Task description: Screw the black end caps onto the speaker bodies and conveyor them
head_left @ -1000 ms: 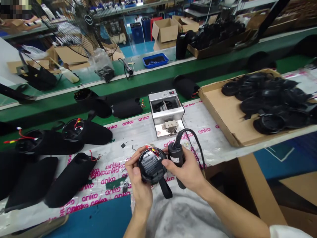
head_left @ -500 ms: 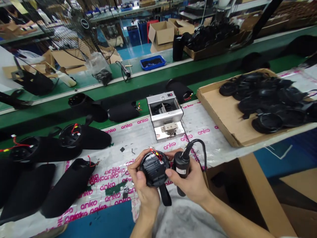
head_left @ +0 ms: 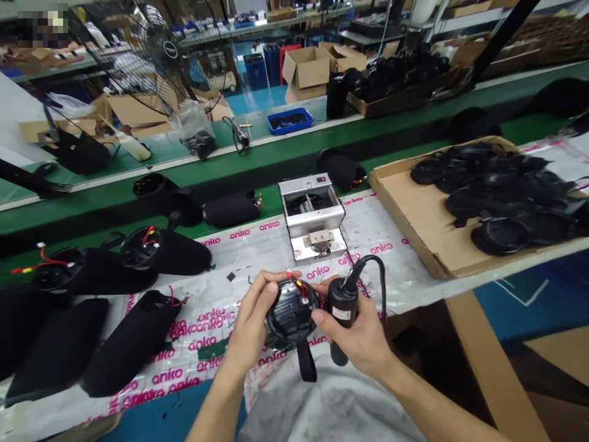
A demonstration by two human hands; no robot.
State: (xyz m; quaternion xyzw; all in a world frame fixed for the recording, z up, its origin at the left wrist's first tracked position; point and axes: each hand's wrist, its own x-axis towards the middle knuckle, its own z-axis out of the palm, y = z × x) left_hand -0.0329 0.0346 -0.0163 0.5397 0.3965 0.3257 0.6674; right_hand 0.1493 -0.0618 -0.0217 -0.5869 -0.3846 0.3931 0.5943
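Note:
My left hand is closed round the left side of a black cylindrical housing, its round open end facing me. Red and yellow wires with a white connector stick out at its top, and a black strap hangs below. In my right hand is a black corded electric screwdriver, held against the palm; its tip is hard to make out. The right thumb and fingertips also touch the housing's right edge. Just beyond my hands stands a silver screw feeder.
Several black fabric-covered cylinders with wires lie to the left. On the right, a shallow cardboard tray holds black round parts. A green conveyor runs behind, with a blue tray and a fan beyond it.
My left hand has shifted up along the housing's left side, its thumb now near the upper rim. The screwdriver stays in my right hand; the view has moved slightly.

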